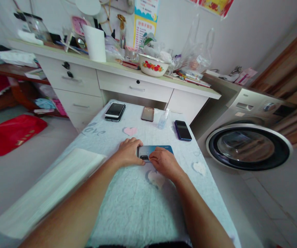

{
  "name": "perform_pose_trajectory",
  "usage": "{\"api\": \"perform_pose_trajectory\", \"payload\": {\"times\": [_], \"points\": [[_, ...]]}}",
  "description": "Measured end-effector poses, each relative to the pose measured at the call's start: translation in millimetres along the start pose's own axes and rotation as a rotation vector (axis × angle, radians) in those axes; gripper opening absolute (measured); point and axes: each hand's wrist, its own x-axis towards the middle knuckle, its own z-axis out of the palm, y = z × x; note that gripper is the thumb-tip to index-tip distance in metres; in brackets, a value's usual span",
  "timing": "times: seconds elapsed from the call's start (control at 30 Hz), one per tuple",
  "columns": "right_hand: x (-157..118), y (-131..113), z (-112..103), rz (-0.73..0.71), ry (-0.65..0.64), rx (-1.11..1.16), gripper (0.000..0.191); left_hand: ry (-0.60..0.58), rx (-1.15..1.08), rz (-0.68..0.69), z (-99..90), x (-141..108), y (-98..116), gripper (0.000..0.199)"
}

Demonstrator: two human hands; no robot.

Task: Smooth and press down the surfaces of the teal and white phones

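A blue-grey smartphone lies back side up on the cloth-covered table, its dark camera block facing me. My left hand holds the phone's left end between thumb and fingers. My right hand rests on the phone's back beside the camera block, fingers bunched and pressed together. Whatever those fingers pinch, if anything, is hidden. Beyond the phone are a clear spray bottle and a brown-edged phone case. Another dark phone lies to the right, and stacked phones lie at the far left.
A long pale folded cloth lies along the table's left side. Behind stands a white desk bearing a flowered bowl and a paper roll. A washing machine with its round door stands right; a red bag is on the floor.
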Motion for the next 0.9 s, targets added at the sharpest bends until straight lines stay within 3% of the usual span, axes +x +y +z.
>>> {"api": "perform_pose_trajectory", "payload": {"times": [0.27, 0.9], "points": [[-3.2, -3.7, -6.6, 0.023, -0.037, -0.037, 0.018, -0.018, 0.004, -0.010, -3.3, -0.3, 2.1, 0.069], [-18.6, 43.3, -32.2, 0.218, -0.105, -0.064, 0.016, -0.019, -0.004, 0.003, -3.2, -1.9, 1.2, 0.070]]}}
